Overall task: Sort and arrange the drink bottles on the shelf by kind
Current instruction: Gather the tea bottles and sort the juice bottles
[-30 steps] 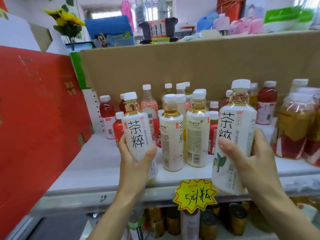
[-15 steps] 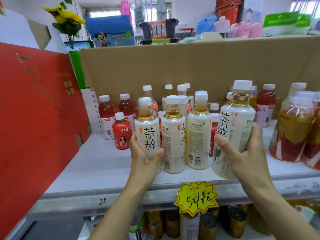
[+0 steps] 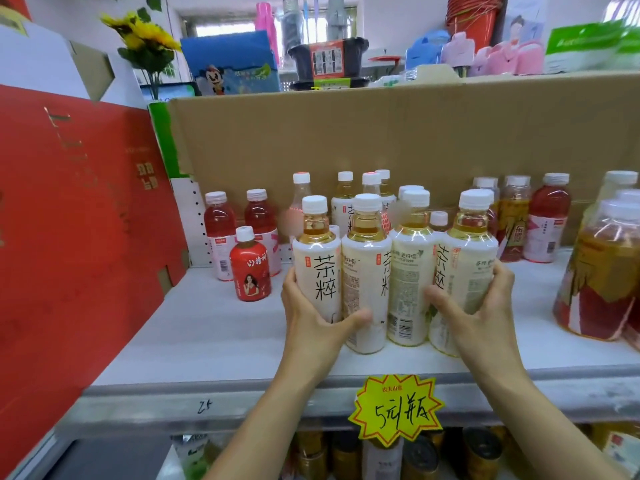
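Roughly halfway, I'd say — four white-sleeved plastic bottles of pale tea with white caps (image 3: pixel 365 271) stand touching in a row near the front of the white shelf (image 3: pixel 207 341). The left hand (image 3: pixel 311 327) has its grip wrapped round the leftmost bottle (image 3: pixel 317 261), and the right hand (image 3: pixel 479 313) grasps the rightmost bottle (image 3: pixel 472 258). Behind the row I count at least four more white caps, partly hidden. Back left are two tall clear bottles of red drink (image 3: pixel 218 230), with one small red-wrapped bottle (image 3: pixel 250 268) in front. On the right a tall red bottle (image 3: pixel 549 220) sits among amber bottles (image 3: pixel 516 213) — that side looks unsorted.
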`<state>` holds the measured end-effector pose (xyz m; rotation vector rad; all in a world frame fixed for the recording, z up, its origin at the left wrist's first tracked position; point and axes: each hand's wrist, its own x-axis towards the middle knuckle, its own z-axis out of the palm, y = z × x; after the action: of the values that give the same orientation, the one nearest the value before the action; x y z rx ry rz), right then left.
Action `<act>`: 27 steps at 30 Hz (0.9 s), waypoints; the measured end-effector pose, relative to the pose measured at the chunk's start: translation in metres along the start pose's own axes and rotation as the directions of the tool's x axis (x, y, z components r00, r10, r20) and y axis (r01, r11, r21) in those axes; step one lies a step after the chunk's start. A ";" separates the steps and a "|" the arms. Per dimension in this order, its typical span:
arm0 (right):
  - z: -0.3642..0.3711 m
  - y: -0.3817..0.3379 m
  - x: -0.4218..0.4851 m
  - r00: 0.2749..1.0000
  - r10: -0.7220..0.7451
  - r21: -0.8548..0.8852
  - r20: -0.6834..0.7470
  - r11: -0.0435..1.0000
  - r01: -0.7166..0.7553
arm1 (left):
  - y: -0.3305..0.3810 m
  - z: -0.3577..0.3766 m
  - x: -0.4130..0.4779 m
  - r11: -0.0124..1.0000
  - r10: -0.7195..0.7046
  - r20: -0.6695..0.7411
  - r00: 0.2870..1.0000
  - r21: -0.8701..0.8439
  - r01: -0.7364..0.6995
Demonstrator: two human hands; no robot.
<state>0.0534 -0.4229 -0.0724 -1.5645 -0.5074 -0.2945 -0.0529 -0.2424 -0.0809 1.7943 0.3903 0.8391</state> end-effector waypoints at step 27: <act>0.220 -0.102 -0.044 0.856 -0.215 0.084 0.471 0.976 0.199 | -0.014 -0.164 0.077 0.994 0.019 -0.206 0.978 0.105 0.003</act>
<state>-0.0613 -0.2113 -0.0193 -1.5517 -1.0694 -0.0546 -0.1126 -0.0773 -0.0363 1.8107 0.5711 1.0320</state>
